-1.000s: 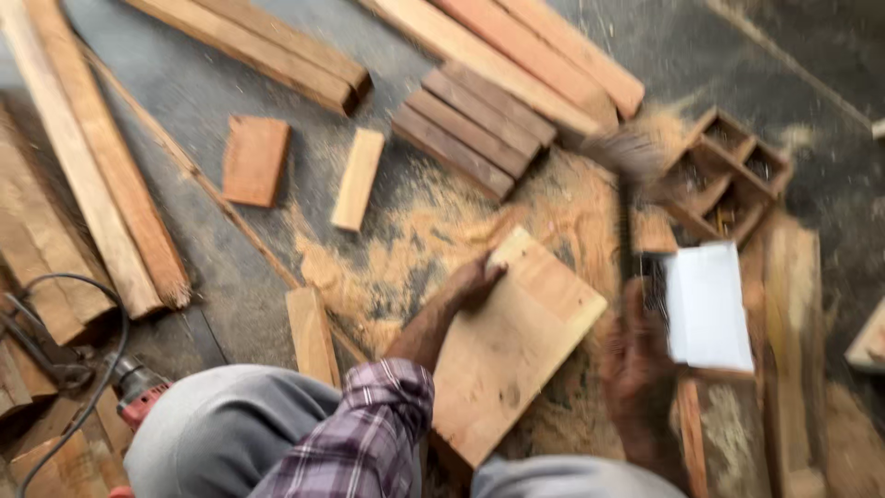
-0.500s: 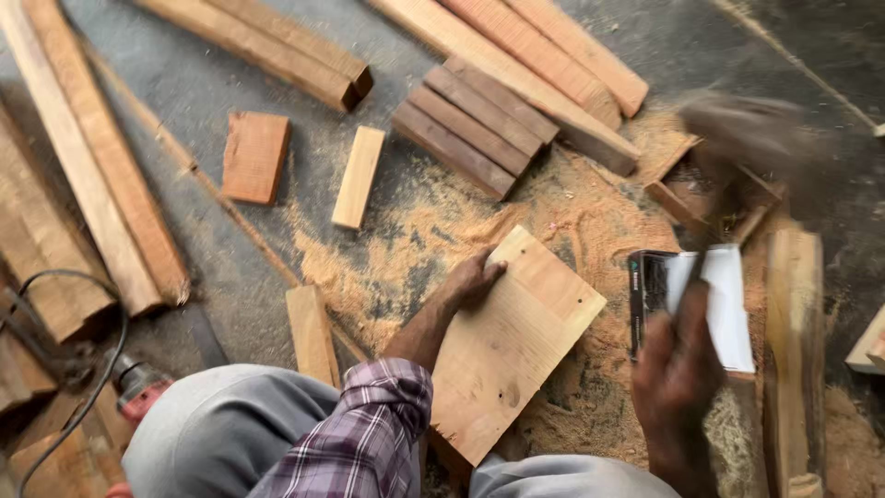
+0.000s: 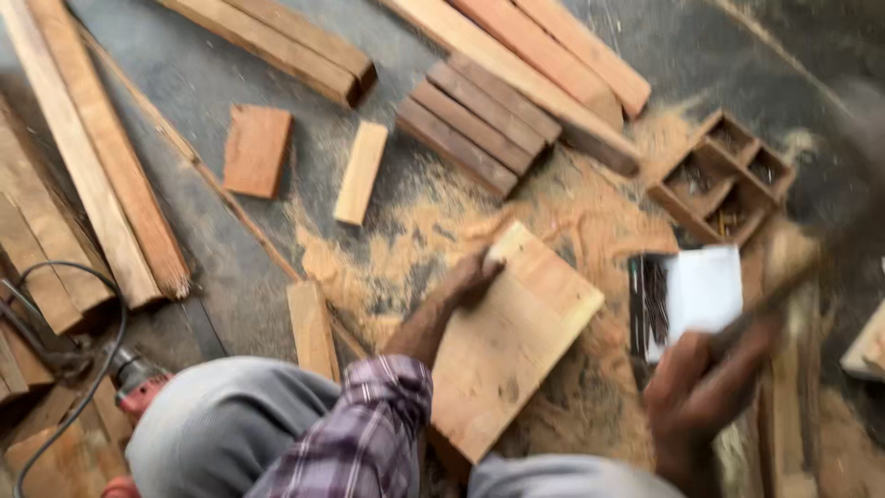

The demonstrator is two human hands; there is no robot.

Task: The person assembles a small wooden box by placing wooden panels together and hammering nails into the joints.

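Pressing my left hand [image 3: 470, 277] flat and open on the board [image 3: 512, 341], I keep it on the sawdust-covered floor [image 3: 415, 231]. My right hand [image 3: 701, 387] is clenched around a blurred tool handle [image 3: 784, 277]. A swing could, I judge, hit my fingers or shift the board. I count one divided wooden box [image 3: 724, 180], four dark slats [image 3: 479, 124] and two loose blocks [image 3: 258, 148].

Board [image 3: 512, 341] on sawdust [image 3: 590, 221], compartment box [image 3: 724, 175] behind right, planks [image 3: 92, 184] left.
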